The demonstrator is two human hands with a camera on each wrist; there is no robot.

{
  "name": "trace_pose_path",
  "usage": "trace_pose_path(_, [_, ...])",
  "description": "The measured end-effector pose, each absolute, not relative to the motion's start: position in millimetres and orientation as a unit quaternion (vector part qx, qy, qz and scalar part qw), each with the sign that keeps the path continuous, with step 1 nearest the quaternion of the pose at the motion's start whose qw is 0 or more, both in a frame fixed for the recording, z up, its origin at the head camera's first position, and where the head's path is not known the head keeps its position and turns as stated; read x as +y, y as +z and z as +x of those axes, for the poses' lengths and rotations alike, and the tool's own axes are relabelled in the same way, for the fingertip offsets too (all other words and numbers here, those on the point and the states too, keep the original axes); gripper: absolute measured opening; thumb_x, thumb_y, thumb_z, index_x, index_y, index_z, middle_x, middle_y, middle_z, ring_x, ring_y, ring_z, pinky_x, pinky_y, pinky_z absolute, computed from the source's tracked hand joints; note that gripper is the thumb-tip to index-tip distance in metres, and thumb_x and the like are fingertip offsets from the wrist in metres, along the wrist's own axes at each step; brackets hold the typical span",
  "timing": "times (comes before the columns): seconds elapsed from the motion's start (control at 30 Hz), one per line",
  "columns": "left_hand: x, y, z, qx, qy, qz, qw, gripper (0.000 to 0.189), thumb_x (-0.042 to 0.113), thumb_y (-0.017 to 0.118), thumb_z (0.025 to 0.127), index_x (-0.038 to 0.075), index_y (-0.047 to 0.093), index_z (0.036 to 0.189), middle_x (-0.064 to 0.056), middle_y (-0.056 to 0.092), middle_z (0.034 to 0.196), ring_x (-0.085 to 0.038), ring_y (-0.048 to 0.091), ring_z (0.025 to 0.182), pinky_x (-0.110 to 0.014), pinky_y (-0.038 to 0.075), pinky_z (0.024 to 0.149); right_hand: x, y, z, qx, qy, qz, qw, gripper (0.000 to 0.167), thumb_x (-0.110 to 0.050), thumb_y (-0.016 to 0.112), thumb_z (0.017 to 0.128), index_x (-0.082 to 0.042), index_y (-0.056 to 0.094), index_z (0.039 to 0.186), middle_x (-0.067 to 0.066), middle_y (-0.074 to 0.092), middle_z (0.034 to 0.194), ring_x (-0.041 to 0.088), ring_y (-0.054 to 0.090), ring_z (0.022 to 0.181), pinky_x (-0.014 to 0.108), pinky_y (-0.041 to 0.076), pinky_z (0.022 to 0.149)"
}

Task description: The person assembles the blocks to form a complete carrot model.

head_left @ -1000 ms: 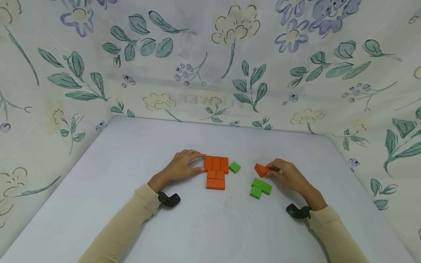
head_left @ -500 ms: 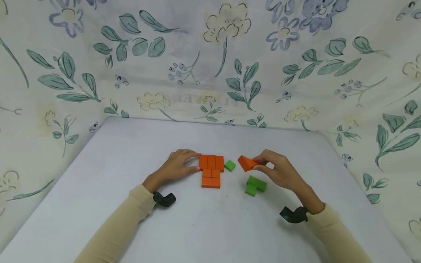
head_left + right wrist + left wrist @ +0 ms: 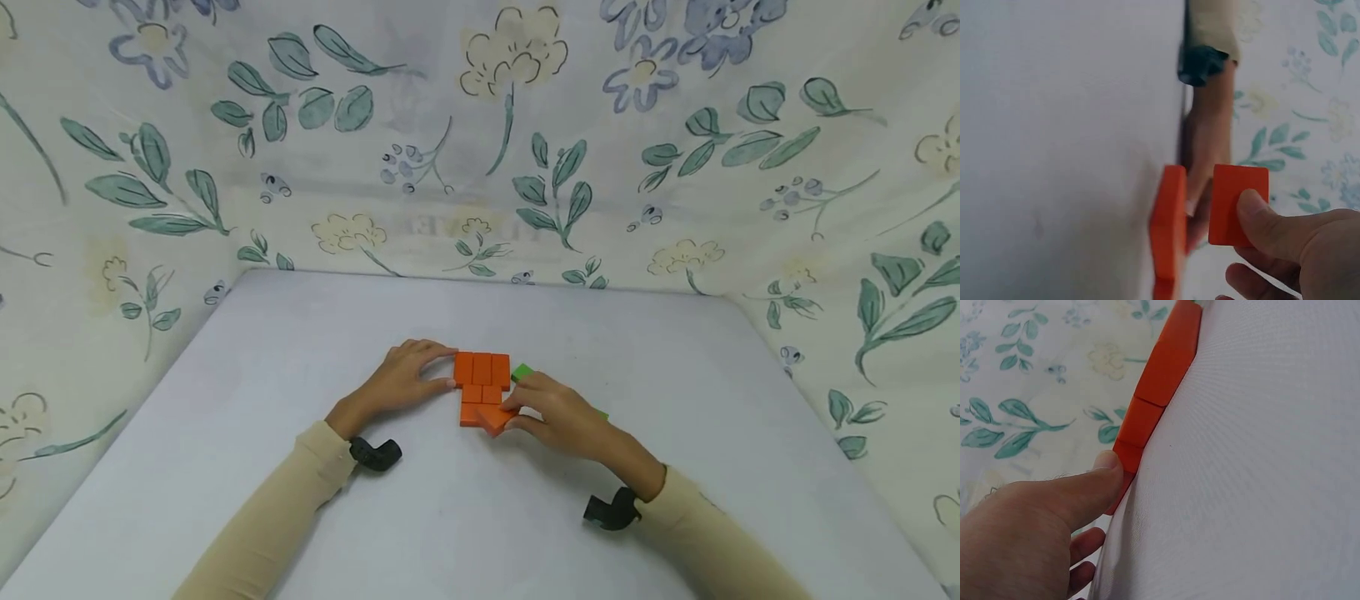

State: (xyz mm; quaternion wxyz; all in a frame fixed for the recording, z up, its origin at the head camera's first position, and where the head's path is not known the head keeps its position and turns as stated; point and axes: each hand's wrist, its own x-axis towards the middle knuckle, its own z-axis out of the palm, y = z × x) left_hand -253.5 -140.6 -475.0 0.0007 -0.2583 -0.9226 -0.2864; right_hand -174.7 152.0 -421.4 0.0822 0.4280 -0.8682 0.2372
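We see the loose orange block (image 3: 492, 421) pinched in the right hand (image 3: 562, 414), its grip clamped with the thumb across the broad face and the fingers behind. Held by one end like this, it leaves the other end free, which we think suits placing it beside its neighbours. It sticks out at about 9 o'clock from that grip, turned askew. In the head view it overlaps the 4 o'clock corner of the bottom orange piece (image 3: 468, 414), but the right wrist view shows a gap between the block and the laid pieces, so we judge it to be held up.

Towards 12 o'clock from the bottom piece we find two small orange pieces (image 3: 472, 393), then the three-piece row (image 3: 482, 368). At that row's 9 o'clock end, the left hand (image 3: 397, 377) holds the end piece between thumb and finger, probably to steady the layout.

We spot a green block (image 3: 521, 371) just off the row's 3 o'clock side, partly covered by the right hand, and a green edge (image 3: 603, 415) past the knuckles. Everything lies on the white surface (image 3: 450, 517).
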Motion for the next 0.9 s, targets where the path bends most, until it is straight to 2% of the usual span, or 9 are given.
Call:
trace_pose_path(0.1, [-142, -475, -253, -0.922, -0.288, -0.259, -0.001, 0.055, 0.047, 0.069, 0.092, 0.026, 0.056, 0.142, -0.005, 0.055, 0.146, -0.03, 0.044, 0.138, -0.055, 0.032, 0.109, 143, -431, -174, -0.872, 0.205, 0.437, 0.079, 0.019, -0.014, 0.08, 0.085, -0.011, 0.074, 0.103, 0.002, 0.067, 0.1, 0.014, 0.058, 0.094, 0.024, 0.055, 0.084])
trace_pose_path(0.33, [-143, -475, -254, -0.921, -0.285, -0.266, -0.004, 0.056, 0.048, 0.068, 0.092, 0.026, 0.055, 0.143, -0.005, 0.054, 0.147, -0.03, 0.043, 0.138, -0.054, 0.033, 0.108, 136, -447, -175, -0.882, 0.191, 0.424, 0.079, 0.018, -0.018, 0.079, 0.087, -0.013, 0.074, 0.103, -0.002, 0.063, 0.097, 0.011, 0.055, 0.093, 0.021, 0.052, 0.082])
trace_pose_path(0.9, [-142, -477, -257, -0.924, -0.28, -0.262, 0.003, 0.056, 0.048, 0.068, 0.092, 0.026, 0.056, 0.142, -0.005, 0.054, 0.146, -0.03, 0.044, 0.138, -0.055, 0.033, 0.109, 137, -454, -177, -0.875, 0.198, 0.43, 0.101, 0.023, -0.018, 0.078, 0.088, -0.012, 0.072, 0.109, 0.0, 0.059, 0.098, 0.01, 0.05, 0.088, 0.02, 0.049, 0.076])
